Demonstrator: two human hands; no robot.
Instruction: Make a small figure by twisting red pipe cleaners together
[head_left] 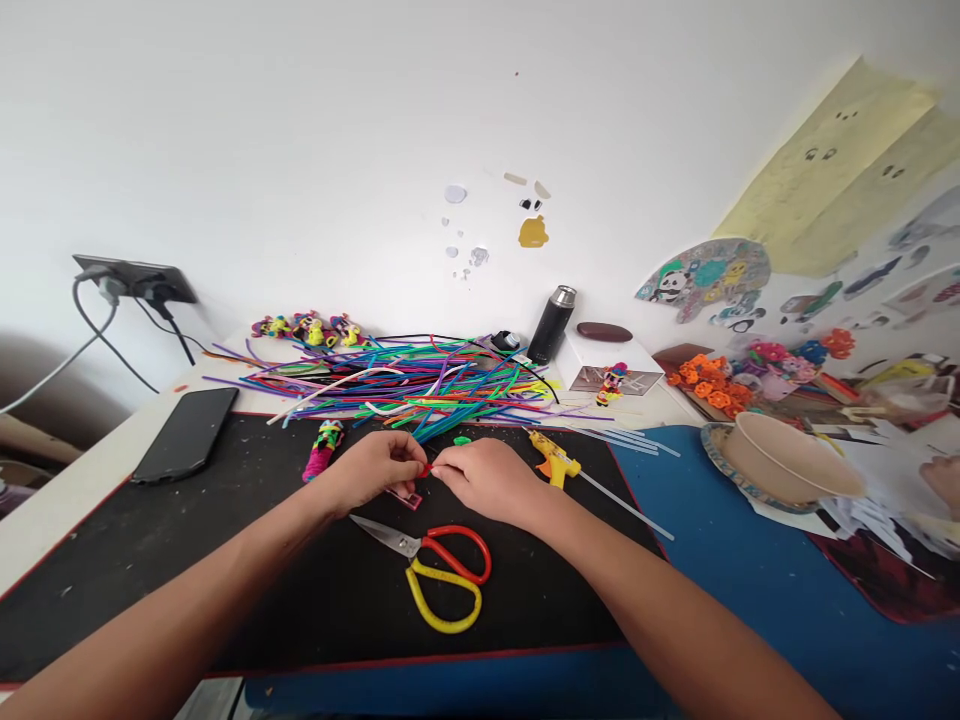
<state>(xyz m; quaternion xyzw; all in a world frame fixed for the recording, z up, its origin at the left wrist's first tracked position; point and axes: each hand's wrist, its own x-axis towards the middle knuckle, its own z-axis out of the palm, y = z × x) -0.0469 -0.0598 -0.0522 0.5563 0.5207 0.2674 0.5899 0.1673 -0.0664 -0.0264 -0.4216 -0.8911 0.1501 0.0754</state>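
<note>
My left hand [384,468] and my right hand [484,480] meet over the black mat [300,590], fingertips pinched on a small red piece [426,470], which looks like pipe cleaner. Most of it is hidden by my fingers. Just under my left fingers lies a small pink-red rectangular item [407,499]. Scissors [431,565] with one red and one yellow handle rest below both hands, blades pointing left. To the left of my left hand is a pink and green pipe-cleaner figure [321,452]. A small green piece [461,440] sits just beyond my right hand.
Behind the mat spreads a pile of coloured pipe cleaners [420,380]. A yellow glue gun [555,460] with a glue stick lies right, a phone [186,435] left. A black flask [551,325] stands by the wall. Far right are a bowl [795,465] and another person's hand [941,480].
</note>
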